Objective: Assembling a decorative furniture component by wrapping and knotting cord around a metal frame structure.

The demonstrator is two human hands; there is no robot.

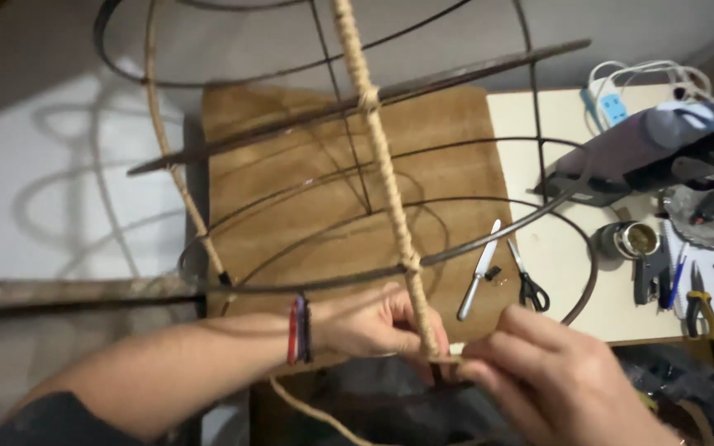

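- Two hands meet at the bottom of the view: the left hand point(369, 322) at about 7 o'clock and the right hand point(551, 372) at about 5 o'clock, their fingertips almost touching around the lower end of one rope-wrapped rod point(386, 173).
- That rod's long axis runs from 12 o'clock down to 6 o'clock, leaning slightly rightward as it descends, so it stretches straight away from both hands; the left hand looks marginally nearer its shaft.
- Both hands are curled closed, pinching the cord point(448, 358) where the wrapping ends; which fingers actually bear the strand is hard to tell, since they overlap.
- One loose tail of cord point(307, 409) trails toward 7 o'clock beneath the left forearm.
- One wire frame point(539, 149) of curved hoops carries the rod.
- A second, thinner wrapped rib point(177, 182) lies at 10 o'clock.
- On the worktop point(555, 248) at 3 o'clock lie one knife point(479, 268), one pair of scissors point(526, 281) and one pair of pliers point(700, 301).
- One glue gun point(646, 149) sits at 2 o'clock.
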